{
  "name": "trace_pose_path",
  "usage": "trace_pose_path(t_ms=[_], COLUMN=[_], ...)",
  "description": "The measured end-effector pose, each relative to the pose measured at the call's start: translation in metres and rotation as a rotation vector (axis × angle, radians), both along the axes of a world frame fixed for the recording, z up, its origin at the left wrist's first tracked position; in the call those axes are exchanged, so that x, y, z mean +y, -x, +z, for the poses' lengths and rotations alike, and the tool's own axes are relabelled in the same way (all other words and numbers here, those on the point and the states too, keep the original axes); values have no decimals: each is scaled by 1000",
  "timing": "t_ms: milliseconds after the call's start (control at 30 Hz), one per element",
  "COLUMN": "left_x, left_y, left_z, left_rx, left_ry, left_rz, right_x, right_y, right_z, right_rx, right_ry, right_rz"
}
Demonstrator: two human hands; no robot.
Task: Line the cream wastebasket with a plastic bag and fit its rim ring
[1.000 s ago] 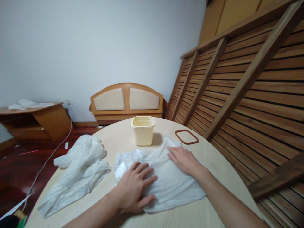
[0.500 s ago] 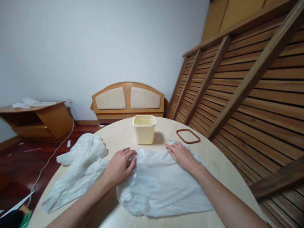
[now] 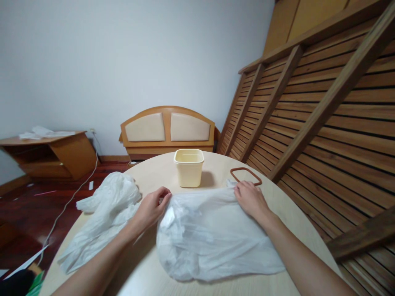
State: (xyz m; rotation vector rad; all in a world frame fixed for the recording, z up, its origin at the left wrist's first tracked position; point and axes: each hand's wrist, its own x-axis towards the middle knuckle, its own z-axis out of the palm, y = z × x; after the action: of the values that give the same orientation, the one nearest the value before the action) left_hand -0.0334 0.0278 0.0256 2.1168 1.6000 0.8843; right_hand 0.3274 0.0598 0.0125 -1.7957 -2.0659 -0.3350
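Note:
A white plastic bag (image 3: 216,238) lies spread out in front of me, its far edge drawn fairly straight. At its far left corner my left hand (image 3: 154,205) pinches the plastic between thumb and fingers. My right hand (image 3: 250,199) is closed on the far right corner, where a bit of bunched plastic sticks out past the fingers. Just beyond the bag stands a pale yellow square bin (image 3: 189,170), upright and open at the top. A brown rounded-square ring (image 3: 259,177) rests flat behind my right hand.
Another crumpled white plastic bag (image 3: 108,209) lies at the left of the round table (image 3: 296,230). Slatted wooden panels (image 3: 308,123) lean along the right. A headboard (image 3: 168,123) stands behind, and a low wooden cabinet (image 3: 74,152) is at the left. A cable (image 3: 66,203) trails over the floor.
My right hand has moved right and gripped the bag's corner. My left hand has shifted slightly left and closed into a pinch. The bag's far edge is now stretched straighter.

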Motion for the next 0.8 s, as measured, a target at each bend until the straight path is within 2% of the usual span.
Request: trace_pose_path(t_ms=[100,167,300,400,467,533,700,800], left_x=[1,0,-4,-7,-8,-9,-11,-16], left_y=[-6,-9,-15,-19,-22,-24,-26,-25], left_z=[-3,-4,0,0,-1,-3,-1,5], left_rx=[-104,-130,-116,-121,-117,-98,-92,-118], left_ry=[7,34,138,211,215,190,40,0], left_rz=[-45,-88,-218,-313,-337,-320,-231,-317], right_x=[-1,-4,-19,-32,-36,-36,-29,-31], right_y=[6,17,44,60,66,70,68,62], right_z=[-4,-3,1,4,5,5,7,13], right_rx=[-12,33,213,289,322,339,385,396], right_ry=[5,26,226,361,378,315,38,-63], right_rz=[50,176,484,589,625,652,666,733])
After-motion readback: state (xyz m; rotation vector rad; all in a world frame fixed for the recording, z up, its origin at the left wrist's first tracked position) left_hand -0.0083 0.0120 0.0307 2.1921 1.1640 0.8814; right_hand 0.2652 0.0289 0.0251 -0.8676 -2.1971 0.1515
